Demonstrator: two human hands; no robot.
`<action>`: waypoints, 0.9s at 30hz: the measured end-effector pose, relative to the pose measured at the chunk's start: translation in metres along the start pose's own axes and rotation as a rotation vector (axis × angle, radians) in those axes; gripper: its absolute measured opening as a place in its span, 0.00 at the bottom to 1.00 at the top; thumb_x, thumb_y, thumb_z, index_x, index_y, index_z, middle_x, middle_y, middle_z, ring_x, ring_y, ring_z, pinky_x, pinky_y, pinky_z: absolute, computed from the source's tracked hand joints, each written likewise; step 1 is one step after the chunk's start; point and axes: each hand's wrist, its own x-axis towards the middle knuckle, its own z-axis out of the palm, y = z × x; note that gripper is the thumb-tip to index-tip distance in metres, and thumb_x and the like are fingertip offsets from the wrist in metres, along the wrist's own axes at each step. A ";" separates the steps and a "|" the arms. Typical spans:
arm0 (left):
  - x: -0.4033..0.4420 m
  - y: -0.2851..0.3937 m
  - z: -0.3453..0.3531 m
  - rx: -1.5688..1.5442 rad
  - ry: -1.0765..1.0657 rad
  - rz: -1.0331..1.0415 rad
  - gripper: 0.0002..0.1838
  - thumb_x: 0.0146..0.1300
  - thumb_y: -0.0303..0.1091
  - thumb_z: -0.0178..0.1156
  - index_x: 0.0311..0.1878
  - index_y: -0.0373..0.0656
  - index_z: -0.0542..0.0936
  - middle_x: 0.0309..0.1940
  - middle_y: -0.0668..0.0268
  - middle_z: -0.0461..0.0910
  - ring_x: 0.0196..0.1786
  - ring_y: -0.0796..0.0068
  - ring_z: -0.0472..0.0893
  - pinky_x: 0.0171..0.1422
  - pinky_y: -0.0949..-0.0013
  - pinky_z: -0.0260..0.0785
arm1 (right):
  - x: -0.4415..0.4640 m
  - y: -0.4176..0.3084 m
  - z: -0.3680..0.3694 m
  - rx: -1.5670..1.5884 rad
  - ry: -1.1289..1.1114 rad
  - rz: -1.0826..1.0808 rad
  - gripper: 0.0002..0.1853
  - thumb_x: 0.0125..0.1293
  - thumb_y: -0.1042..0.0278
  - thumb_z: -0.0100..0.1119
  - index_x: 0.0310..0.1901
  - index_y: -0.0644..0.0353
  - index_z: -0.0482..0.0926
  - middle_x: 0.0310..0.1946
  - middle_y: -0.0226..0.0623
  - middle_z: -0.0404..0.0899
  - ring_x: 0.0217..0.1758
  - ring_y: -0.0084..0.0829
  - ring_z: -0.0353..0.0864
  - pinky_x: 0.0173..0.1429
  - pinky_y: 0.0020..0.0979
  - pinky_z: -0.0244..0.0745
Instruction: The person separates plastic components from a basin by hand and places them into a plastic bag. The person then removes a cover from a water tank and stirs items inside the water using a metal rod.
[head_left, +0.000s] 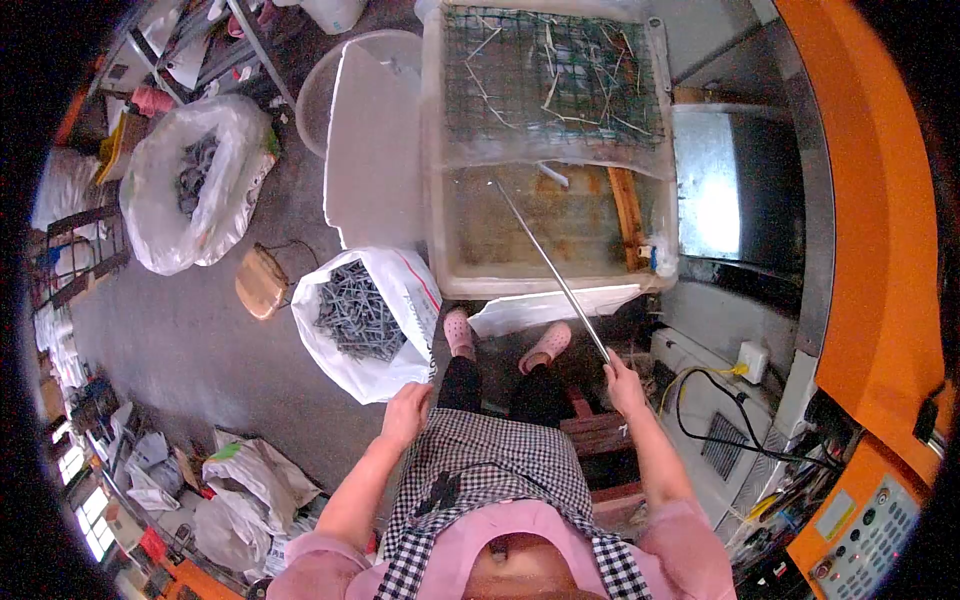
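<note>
My right hand (624,388) is wrapped round the end of a long thin metal rod (556,275). The rod slants forward and left over a large translucent tub (462,284), its far tip above the brownish water inside. A green mesh (520,75) with thin pale strips on it covers the tub's far half. My left hand (405,414) is closed beside the near corner of a white sack (400,290); what its fingers hold, if anything, is hidden. Many grey screw- or plug-like pieces (358,318) fill the sack's open mouth.
A translucent bag (150,215) with dark grey pieces stands at the far left, with a small stool (262,283) near it. White boards (375,150) flank the tub. An orange machine (870,200) with a keypad and cables (720,438) lie to the right.
</note>
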 end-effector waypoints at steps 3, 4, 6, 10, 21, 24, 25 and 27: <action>0.009 0.002 -0.001 0.027 -0.001 0.000 0.09 0.55 0.26 0.55 0.39 0.37 0.76 0.31 0.54 0.76 0.38 0.53 0.76 0.42 0.58 0.69 | 0.031 -0.005 0.021 0.059 -0.001 -0.027 0.21 0.66 0.62 0.48 0.61 0.47 0.66 0.33 0.58 0.76 0.38 0.56 0.75 0.41 0.45 0.69; 0.010 0.003 0.000 0.015 0.019 0.005 0.08 0.55 0.26 0.56 0.39 0.37 0.76 0.31 0.54 0.76 0.37 0.53 0.76 0.42 0.59 0.70 | 0.044 -0.008 0.029 0.085 0.051 -0.069 0.21 0.66 0.62 0.48 0.61 0.48 0.66 0.35 0.58 0.75 0.40 0.56 0.74 0.42 0.45 0.69; 0.013 0.002 -0.004 0.014 0.034 0.018 0.08 0.55 0.26 0.56 0.39 0.37 0.77 0.31 0.54 0.76 0.37 0.53 0.76 0.41 0.59 0.70 | 0.068 -0.013 0.041 0.110 0.104 -0.108 0.21 0.65 0.63 0.50 0.60 0.51 0.67 0.40 0.58 0.75 0.46 0.56 0.73 0.45 0.44 0.70; 0.007 -0.006 -0.001 0.013 0.021 -0.043 0.08 0.55 0.25 0.56 0.39 0.39 0.77 0.30 0.55 0.75 0.35 0.53 0.77 0.39 0.58 0.70 | 0.111 -0.017 0.044 0.098 0.135 -0.129 0.20 0.65 0.63 0.49 0.59 0.52 0.68 0.41 0.57 0.75 0.46 0.56 0.73 0.46 0.44 0.70; 0.016 0.008 0.021 0.024 0.016 -0.020 0.10 0.55 0.24 0.54 0.41 0.39 0.76 0.30 0.54 0.74 0.34 0.52 0.76 0.38 0.58 0.68 | 0.205 -0.039 0.027 0.166 0.259 -0.116 0.22 0.65 0.60 0.48 0.59 0.56 0.67 0.40 0.58 0.75 0.45 0.56 0.74 0.46 0.45 0.69; 0.025 0.023 0.018 0.021 0.004 0.011 0.10 0.55 0.24 0.54 0.42 0.39 0.76 0.29 0.54 0.74 0.34 0.52 0.76 0.38 0.58 0.69 | 0.196 -0.020 0.025 0.195 0.302 -0.149 0.21 0.64 0.60 0.48 0.59 0.52 0.68 0.38 0.59 0.75 0.43 0.56 0.74 0.45 0.45 0.69; 0.026 0.028 0.018 0.020 0.011 0.014 0.10 0.55 0.24 0.55 0.41 0.39 0.76 0.29 0.54 0.73 0.34 0.52 0.75 0.38 0.58 0.68 | 0.177 -0.004 0.022 0.166 0.277 -0.231 0.20 0.65 0.61 0.48 0.59 0.51 0.68 0.37 0.59 0.75 0.43 0.56 0.74 0.45 0.45 0.69; 0.028 0.036 0.018 0.014 0.018 0.024 0.09 0.55 0.24 0.55 0.41 0.39 0.76 0.29 0.54 0.73 0.34 0.52 0.75 0.38 0.58 0.68 | 0.129 0.020 0.010 0.180 0.202 -0.204 0.21 0.65 0.62 0.47 0.60 0.48 0.67 0.36 0.59 0.75 0.41 0.55 0.75 0.44 0.45 0.69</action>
